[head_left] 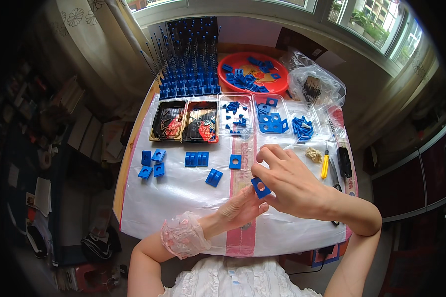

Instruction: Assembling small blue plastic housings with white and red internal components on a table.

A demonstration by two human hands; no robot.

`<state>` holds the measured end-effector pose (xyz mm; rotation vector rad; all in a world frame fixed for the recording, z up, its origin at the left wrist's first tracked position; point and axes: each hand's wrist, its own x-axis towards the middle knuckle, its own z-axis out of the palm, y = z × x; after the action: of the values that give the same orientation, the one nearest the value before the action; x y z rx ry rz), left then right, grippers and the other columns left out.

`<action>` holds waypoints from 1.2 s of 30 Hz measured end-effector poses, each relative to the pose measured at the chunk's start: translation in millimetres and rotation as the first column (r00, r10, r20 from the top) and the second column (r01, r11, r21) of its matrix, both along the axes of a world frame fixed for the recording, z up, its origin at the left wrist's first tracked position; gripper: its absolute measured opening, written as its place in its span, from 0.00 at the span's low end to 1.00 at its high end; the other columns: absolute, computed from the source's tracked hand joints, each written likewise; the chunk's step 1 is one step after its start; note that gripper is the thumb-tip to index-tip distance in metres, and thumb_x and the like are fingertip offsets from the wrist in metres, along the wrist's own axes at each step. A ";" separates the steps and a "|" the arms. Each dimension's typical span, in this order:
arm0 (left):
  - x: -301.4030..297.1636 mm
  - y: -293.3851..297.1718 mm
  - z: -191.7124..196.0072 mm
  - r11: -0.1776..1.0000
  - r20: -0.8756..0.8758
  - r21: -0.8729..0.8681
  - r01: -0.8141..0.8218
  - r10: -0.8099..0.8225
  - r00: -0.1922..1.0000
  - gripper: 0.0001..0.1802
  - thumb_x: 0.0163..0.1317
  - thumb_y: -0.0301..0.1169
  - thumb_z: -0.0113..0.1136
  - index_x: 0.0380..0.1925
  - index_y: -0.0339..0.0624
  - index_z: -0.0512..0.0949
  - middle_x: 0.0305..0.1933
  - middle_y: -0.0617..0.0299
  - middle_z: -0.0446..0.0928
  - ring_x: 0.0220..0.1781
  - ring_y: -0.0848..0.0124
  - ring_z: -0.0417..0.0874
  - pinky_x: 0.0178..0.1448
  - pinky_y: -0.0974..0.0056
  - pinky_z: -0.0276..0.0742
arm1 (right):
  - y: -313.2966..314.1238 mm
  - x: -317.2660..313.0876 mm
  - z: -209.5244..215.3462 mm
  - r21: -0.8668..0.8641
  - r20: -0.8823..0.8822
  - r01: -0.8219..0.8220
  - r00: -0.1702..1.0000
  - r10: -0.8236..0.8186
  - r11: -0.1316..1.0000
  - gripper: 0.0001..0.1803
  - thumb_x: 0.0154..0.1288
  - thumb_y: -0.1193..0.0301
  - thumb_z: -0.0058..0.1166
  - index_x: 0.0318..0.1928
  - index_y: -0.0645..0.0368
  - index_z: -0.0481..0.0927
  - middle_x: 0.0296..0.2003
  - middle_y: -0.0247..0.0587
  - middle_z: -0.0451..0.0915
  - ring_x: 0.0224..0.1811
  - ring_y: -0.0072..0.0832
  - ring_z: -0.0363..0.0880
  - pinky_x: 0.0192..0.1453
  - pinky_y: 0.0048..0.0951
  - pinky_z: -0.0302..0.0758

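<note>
A small blue square plate with a round hole [263,193] is between my two hands, tilted, above the near middle of the table. My left hand [240,205] holds its left edge by the thumb, the fingers reaching underneath. From the right, my right hand [290,178] bends over it with curled fingers against its upper and right edges; its fingertips are partly hidden. Just beyond my hands lies another blue holed plate [231,162]. Left of that are a pair of ridged blue blocks [196,159] and a single ridged blue block [214,177]. Several blue holed pieces [158,170] sit further left.
Black trays [167,137] of small parts and clear trays [271,126] of blue parts line the back. Behind stand a rack of blue bases with springs [191,81] and a red basin [224,84]. A yellow-handled screwdriver [325,166] and scissors [335,178] lie right.
</note>
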<state>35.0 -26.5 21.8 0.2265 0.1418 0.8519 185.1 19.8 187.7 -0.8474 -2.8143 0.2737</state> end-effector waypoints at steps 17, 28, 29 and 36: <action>-2.9 3.3 -1.8 0.997 -0.031 0.061 0.049 -0.048 0.998 0.28 0.64 0.49 0.65 0.61 0.58 0.69 0.61 0.73 0.71 0.58 0.80 0.71 0.56 0.65 0.68 | 0.5 13.8 -10.5 -0.165 -0.143 0.063 0.986 -0.088 0.984 0.20 0.49 0.72 0.65 0.43 0.63 0.76 0.48 0.51 0.72 0.58 0.46 0.69 0.59 0.42 0.70; -4.1 9.5 11.6 0.958 -0.046 0.114 0.261 -0.257 0.965 0.29 0.68 0.60 0.53 0.57 0.52 0.71 0.56 0.69 0.72 0.54 0.80 0.71 0.53 0.68 0.68 | -1.7 19.4 -9.7 -0.170 -0.257 0.127 0.952 -0.169 0.977 0.18 0.51 0.72 0.66 0.42 0.63 0.78 0.48 0.47 0.74 0.57 0.44 0.70 0.60 0.40 0.71; -8.2 14.1 12.4 0.929 -0.093 0.148 0.339 -0.328 0.940 0.29 0.69 0.61 0.50 0.55 0.50 0.72 0.53 0.69 0.73 0.52 0.78 0.73 0.52 0.68 0.69 | -2.8 20.9 -7.0 -0.163 -0.264 0.155 0.945 -0.194 0.974 0.18 0.51 0.72 0.66 0.43 0.63 0.78 0.48 0.47 0.74 0.56 0.44 0.70 0.59 0.40 0.71; -50.7 14.9 73.5 0.495 -0.539 0.566 0.660 0.827 -0.158 0.18 0.67 0.45 0.60 0.31 0.40 0.79 0.30 0.55 0.80 0.34 0.61 0.82 0.38 0.57 0.78 | -8.2 29.1 0.5 -0.149 -0.243 0.253 0.928 -0.284 0.956 0.20 0.49 0.73 0.70 0.44 0.62 0.78 0.45 0.44 0.75 0.53 0.42 0.73 0.57 0.39 0.72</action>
<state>-15.7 -11.6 95.3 2.1812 1.4203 0.5887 214.1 11.6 188.1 -1.1190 -2.4224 0.4705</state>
